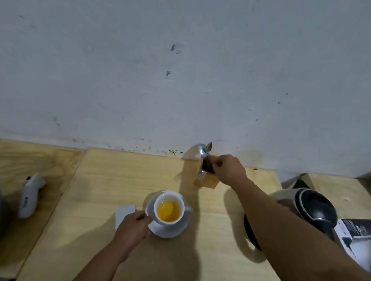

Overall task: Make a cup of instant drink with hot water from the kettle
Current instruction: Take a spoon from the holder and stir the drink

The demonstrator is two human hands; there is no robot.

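Our right hand [230, 169] has its fingers [217, 163] pinched at a utensil in the wooden holder [206, 180], though we cannot tell whether they grip it; our left hand [133, 229] fingers [143, 217] steady the saucer [169, 230]. One cup [169, 209] holds orange liquid, so pouring appears done and stirring remains. One kettle [312, 208] stands on the worktop [107, 179]; the holder shows two spoons [207, 148] and one fork [201, 175].

White cup [170, 210] of orange liquid upright on saucer [173, 229]; black-lidded kettle [308, 207] at right.
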